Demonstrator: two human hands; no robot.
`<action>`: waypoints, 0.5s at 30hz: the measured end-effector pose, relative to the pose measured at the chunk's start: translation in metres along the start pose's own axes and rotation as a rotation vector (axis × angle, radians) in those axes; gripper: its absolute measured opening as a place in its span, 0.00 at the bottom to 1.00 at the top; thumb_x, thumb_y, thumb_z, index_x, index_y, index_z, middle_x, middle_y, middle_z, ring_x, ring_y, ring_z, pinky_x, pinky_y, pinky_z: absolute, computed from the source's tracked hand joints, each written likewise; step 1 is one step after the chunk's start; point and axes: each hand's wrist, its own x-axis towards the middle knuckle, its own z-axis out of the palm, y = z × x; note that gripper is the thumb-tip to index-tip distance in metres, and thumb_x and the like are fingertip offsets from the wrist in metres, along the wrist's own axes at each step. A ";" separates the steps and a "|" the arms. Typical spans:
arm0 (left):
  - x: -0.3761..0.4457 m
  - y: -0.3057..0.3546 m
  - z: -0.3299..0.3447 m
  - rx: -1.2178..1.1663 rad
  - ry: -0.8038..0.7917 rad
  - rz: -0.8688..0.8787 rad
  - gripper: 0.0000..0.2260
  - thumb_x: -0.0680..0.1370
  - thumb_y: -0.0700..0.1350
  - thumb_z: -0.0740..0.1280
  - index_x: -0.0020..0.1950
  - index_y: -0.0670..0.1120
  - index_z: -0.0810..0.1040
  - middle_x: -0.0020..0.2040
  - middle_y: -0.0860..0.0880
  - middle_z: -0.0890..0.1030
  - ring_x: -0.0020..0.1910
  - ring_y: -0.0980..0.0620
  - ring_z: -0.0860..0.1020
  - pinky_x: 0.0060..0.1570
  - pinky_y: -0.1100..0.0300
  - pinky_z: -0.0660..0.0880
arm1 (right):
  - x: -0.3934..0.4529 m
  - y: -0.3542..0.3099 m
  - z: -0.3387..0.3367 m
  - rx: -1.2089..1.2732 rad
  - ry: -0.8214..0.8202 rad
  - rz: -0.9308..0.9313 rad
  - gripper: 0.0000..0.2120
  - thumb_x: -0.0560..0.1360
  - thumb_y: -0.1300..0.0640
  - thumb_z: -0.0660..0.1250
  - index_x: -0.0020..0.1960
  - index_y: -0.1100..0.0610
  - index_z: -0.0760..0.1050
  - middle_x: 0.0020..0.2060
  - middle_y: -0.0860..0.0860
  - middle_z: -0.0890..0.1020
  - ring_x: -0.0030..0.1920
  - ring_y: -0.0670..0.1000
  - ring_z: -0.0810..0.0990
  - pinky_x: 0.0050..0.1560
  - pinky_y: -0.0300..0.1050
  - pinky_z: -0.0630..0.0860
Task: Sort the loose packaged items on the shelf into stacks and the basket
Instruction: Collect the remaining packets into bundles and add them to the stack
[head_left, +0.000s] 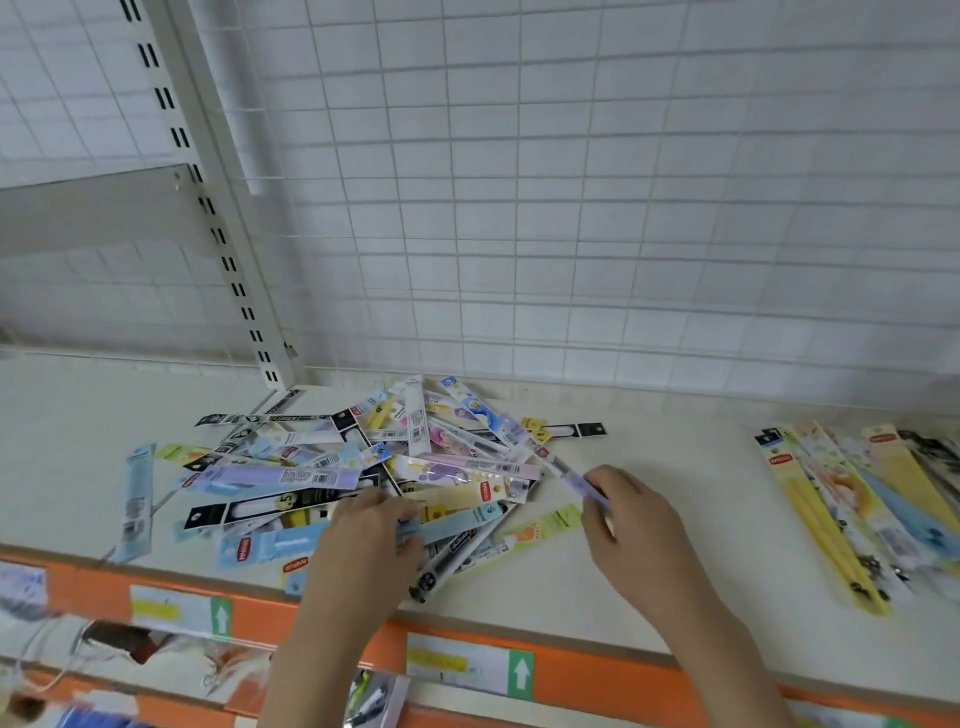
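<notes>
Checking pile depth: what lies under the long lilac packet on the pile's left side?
Under the lilac packet show a pale blue packet and a black packet. Whatever lies beneath its middle is covered.

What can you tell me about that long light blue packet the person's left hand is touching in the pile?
The light blue packet is a long, narrow, flat strip, glossy like plastic film, with a small round mark near its far end. It lies flat and slanted at the near edge of the pile of packets, on top of a black-ended packet and a yellow one. The left hand grips its near end with curled fingers. Its print is too blurred to read.
</notes>
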 end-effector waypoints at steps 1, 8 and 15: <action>0.003 0.001 0.002 0.028 -0.049 0.023 0.11 0.74 0.44 0.67 0.55 0.46 0.81 0.50 0.49 0.77 0.52 0.47 0.75 0.51 0.55 0.75 | 0.001 0.001 -0.002 0.008 0.017 0.041 0.03 0.74 0.65 0.62 0.43 0.59 0.71 0.34 0.50 0.72 0.34 0.54 0.70 0.33 0.46 0.64; 0.024 -0.001 -0.003 0.126 -0.132 0.159 0.09 0.78 0.46 0.61 0.49 0.49 0.81 0.48 0.52 0.77 0.47 0.51 0.76 0.46 0.60 0.69 | 0.008 -0.009 0.006 0.090 0.087 0.240 0.05 0.78 0.55 0.59 0.46 0.55 0.64 0.34 0.49 0.73 0.36 0.57 0.71 0.33 0.47 0.64; 0.050 -0.015 -0.034 -0.296 0.012 0.166 0.10 0.80 0.42 0.60 0.39 0.48 0.73 0.26 0.49 0.71 0.24 0.54 0.66 0.28 0.67 0.64 | 0.021 -0.028 0.019 -0.050 0.073 0.175 0.13 0.81 0.49 0.51 0.56 0.54 0.69 0.31 0.44 0.71 0.36 0.54 0.76 0.32 0.46 0.66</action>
